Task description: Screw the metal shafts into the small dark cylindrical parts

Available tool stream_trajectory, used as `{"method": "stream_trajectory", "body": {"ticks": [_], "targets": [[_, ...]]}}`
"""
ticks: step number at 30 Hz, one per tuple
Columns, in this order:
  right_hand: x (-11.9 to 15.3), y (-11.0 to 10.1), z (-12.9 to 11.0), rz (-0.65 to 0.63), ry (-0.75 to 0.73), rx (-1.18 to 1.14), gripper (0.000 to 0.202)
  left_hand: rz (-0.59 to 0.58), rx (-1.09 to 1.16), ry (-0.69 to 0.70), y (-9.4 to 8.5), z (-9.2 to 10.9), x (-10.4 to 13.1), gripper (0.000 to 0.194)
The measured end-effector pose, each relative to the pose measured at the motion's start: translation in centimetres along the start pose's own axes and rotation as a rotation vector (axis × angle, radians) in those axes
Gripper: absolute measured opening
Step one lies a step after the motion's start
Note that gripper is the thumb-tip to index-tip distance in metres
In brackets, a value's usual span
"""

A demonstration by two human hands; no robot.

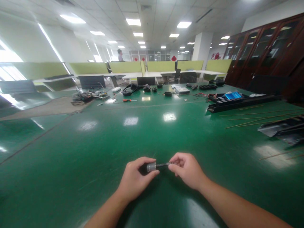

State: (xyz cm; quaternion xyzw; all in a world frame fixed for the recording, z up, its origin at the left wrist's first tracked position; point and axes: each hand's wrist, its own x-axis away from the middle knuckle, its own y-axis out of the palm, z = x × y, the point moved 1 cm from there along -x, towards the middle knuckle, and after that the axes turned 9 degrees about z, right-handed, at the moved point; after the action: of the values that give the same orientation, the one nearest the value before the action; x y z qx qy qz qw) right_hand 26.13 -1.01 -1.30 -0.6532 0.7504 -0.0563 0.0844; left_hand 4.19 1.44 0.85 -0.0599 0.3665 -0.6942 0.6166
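Low in the middle of the head view, my left hand (136,177) is closed around a short silver cylinder (151,167), thumb and index finger on its sides; its exact kind is not clear. A thin dark rod (161,165) sticks out of the cylinder's right end and lies roughly level. My right hand (186,167) pinches the far end of this rod between thumb and fingers, with its other fingers curled. The fingers cover the rod's tip. Both hands are just above the green tabletop (118,139).
A red screwdriver (128,100), a white box (182,91) and a heap of parts (83,97) lie across the table's far side. To the right are a long black metal channel (239,103), thin brass-coloured rods (251,119) and another metal channel (285,129). A person (120,56) is in the background.
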Motion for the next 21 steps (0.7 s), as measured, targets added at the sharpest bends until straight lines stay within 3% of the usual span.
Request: {"method": "stream_trajectory", "body": {"ticks": [3,7,14,18,21], "targets": [[0.0,0.0,-0.2,0.015,0.047,-0.101,0.015,0.02,0.002,-0.02,-0.2,-0.1,-0.2,0.027],[0.1,0.2,-0.3,0.018,0.073,-0.305,0.018,0.133,0.021,-0.133,-0.6,-0.4,-0.6,0.031],[0.0,0.7,0.0,-0.057,0.122,-0.328,0.02,0.341,0.523,-0.552,-1.1,-0.6,-0.9,0.062],[0.0,1.0,0.2,-0.094,0.108,-0.317,0.02,0.402,0.593,-0.642,-4.8,0.0,0.1,0.068],[0.0,1.2,0.3,-0.126,0.098,-0.293,0.019,0.405,0.332,-0.624,-9.4,-0.6,2.7,0.064]]}}
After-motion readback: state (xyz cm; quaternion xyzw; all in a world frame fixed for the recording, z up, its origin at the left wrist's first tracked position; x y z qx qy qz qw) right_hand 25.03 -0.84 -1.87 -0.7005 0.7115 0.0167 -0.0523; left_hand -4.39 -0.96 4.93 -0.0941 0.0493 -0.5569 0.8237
